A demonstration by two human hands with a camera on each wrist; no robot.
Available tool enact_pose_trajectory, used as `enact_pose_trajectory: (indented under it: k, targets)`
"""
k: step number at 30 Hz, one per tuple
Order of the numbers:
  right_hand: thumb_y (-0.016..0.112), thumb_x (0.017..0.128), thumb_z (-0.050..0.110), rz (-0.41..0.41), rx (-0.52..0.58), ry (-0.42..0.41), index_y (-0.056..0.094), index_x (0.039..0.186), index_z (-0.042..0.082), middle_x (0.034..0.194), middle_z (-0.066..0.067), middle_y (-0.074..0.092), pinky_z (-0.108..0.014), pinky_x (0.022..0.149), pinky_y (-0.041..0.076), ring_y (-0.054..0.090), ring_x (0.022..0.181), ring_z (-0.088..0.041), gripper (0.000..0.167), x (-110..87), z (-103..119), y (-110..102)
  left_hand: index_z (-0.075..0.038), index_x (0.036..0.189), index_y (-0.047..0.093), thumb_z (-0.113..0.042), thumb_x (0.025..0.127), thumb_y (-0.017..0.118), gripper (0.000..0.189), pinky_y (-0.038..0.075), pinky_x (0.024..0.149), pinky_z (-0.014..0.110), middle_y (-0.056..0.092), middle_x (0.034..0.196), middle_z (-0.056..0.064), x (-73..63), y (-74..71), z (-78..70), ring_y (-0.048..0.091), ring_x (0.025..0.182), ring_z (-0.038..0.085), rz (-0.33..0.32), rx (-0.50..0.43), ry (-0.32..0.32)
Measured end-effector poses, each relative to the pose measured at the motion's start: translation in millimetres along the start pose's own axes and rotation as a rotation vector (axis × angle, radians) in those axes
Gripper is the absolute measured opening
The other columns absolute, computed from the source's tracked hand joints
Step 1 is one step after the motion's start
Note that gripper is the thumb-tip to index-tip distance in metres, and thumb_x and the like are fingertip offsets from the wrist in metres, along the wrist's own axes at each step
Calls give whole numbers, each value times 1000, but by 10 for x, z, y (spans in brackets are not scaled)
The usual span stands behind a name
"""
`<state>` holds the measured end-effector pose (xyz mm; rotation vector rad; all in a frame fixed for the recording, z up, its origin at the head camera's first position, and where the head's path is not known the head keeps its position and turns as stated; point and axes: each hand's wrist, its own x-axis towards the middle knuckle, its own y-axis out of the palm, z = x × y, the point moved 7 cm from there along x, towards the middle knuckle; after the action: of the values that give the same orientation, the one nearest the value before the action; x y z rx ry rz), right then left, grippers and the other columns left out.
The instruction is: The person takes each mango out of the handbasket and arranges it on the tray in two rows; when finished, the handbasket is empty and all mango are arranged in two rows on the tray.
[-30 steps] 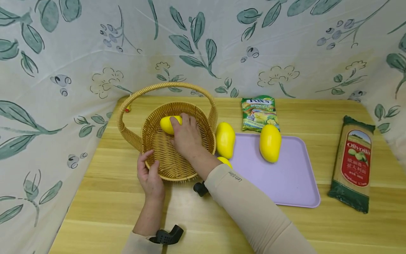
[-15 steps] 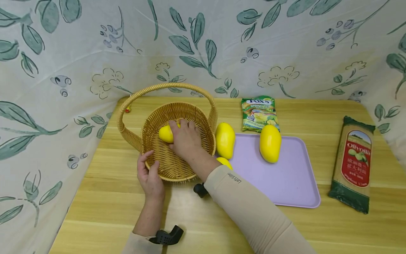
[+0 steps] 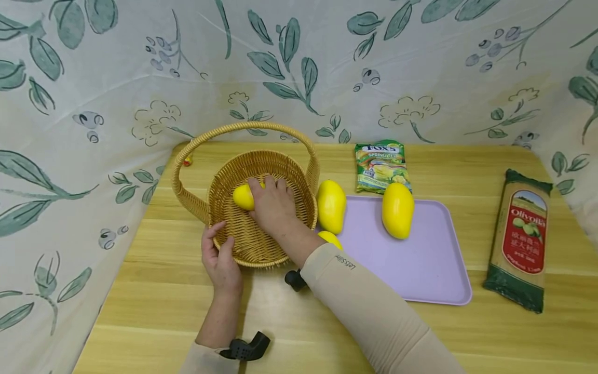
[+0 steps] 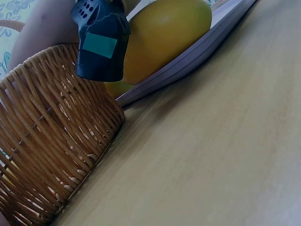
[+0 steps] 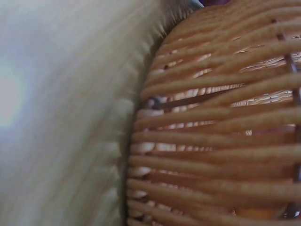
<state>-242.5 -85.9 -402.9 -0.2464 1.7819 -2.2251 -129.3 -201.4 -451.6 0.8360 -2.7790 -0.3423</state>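
Note:
A wicker basket (image 3: 254, 254) with a tall arched handle stands left of centre on the table. Inside it, my right hand (image 3: 275, 208) holds a yellow mango (image 3: 242, 197) low over the woven bottom; the palm and fingers cover the mango's right end. My left hand (image 3: 223, 265) grips the basket's near-left rim, with the thumb towards the inside. Through the right wrist camera, the basket's woven side (image 5: 221, 141) fills the right half and hides the hand. The left wrist view shows the basket wall (image 4: 56, 127) from outside.
Right of the basket lies a lilac tray (image 3: 434, 259). One mango (image 3: 398, 210) is on it, another mango (image 3: 331, 206) at its left edge, and a third mango (image 3: 329, 239) is partly behind the right sleeve. A green candy bag (image 3: 382, 166) and a spaghetti pack (image 3: 520, 241) lie beyond.
My right hand and the mango have come slightly nearer and lower within the basket, then stayed almost still over the last half second. The left hand keeps its place on the rim.

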Motion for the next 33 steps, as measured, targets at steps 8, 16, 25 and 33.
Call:
enact_pose_trajectory:
  k: [8,16,25,33]
  targets:
    - [72,91,50,-34,4,-67,34,156,35,143,-10,53,-48,100,54,54,126,-35,77,-168,172,-289,2,118,60,8,90,47,31,18,127,41,49,147,12,-5,-11,-5,30,150,22,-21,33,4]
    - [74,88,54,-42,-10,-200,43,152,30,132,-10,59,-40,88,59,62,108,-28,76,-502,250,-793,-1,117,61,8,89,47,32,16,127,40,53,143,6,-13,-10,-16,29,150,21,-26,38,10]
    - [80,83,53,27,107,-255,50,147,32,125,-5,59,-37,80,54,59,101,-23,74,-949,-36,-1031,3,122,56,7,91,45,34,30,123,39,43,154,8,2,-22,0,32,148,20,-10,53,-19]
    - [87,77,48,126,335,-262,57,142,34,130,5,60,-39,95,53,59,112,-14,73,-1369,-494,-994,4,121,57,9,91,45,33,39,115,30,40,155,15,-13,4,6,33,147,24,-3,-11,-8]
